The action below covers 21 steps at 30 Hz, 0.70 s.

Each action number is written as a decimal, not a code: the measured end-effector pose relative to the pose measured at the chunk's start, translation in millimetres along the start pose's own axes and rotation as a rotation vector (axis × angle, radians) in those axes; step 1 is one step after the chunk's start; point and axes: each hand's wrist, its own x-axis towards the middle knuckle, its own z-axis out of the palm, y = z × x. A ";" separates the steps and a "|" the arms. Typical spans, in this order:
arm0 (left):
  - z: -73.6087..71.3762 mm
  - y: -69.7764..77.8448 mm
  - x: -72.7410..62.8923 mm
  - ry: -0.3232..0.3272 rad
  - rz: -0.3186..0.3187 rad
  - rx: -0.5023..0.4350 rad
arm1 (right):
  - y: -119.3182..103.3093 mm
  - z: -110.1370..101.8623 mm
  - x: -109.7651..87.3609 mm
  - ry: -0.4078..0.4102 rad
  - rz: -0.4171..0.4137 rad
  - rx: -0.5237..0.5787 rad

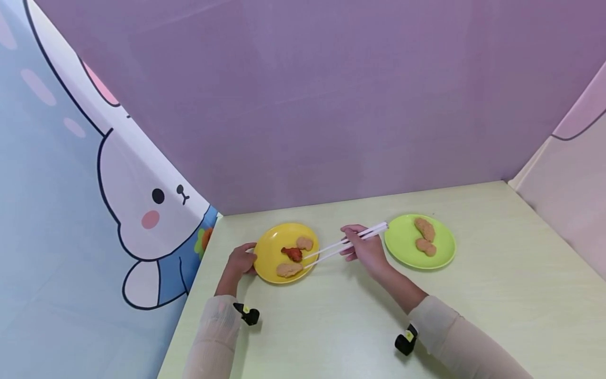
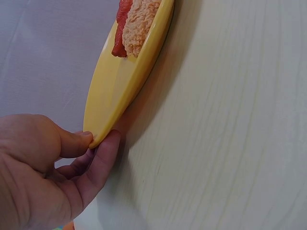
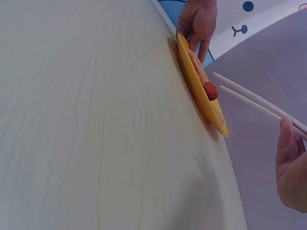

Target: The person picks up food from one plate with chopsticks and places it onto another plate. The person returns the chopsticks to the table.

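My left hand [image 1: 242, 260] pinches the left rim of a yellow plate [image 1: 269, 247], thumb [image 2: 76, 143] on top and fingers beneath, as the left wrist view shows. On the plate lie a red chicken drumstick [image 1: 293, 254], a breaded fried chicken piece [image 1: 289, 270] in front of it and a tan nugget-like piece [image 1: 304, 243] behind. My right hand [image 1: 366, 250] holds a pair of white chopsticks [image 1: 379, 229]. Their slightly parted tips point left over the plate's right side, near the drumstick. In the right wrist view the tips hold nothing.
A green plate [image 1: 400, 245] stands on the pale wooden table [image 1: 322, 326] to the right of my right hand. It bears a breaded piece [image 1: 424, 229] and a tan nugget-like piece [image 1: 426, 247]. A purple cloth wall [image 1: 331, 131] rises behind; a rabbit-print panel [image 1: 132, 210] borders the left.
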 end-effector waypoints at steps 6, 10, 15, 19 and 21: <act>0.2 0.1 -3.1 0.004 0.020 0.006 | -3.1 -9.4 -2.6 -0.003 -0.015 0.010; 1.1 -0.5 -1.9 0.006 0.018 0.003 | -5.9 -16.4 -3.1 0.000 -0.011 0.013; 1.3 -1.3 -1.3 0.010 0.005 0.003 | -10.2 -27.9 -2.8 0.010 -0.007 -0.004; 1.0 -1.7 0.1 0.010 -0.001 0.003 | -14.7 -38.2 -3.7 0.022 -0.017 -0.024; 1.0 -1.6 0.4 0.011 -0.005 0.000 | -16.5 -43.3 -3.9 0.028 -0.028 -0.032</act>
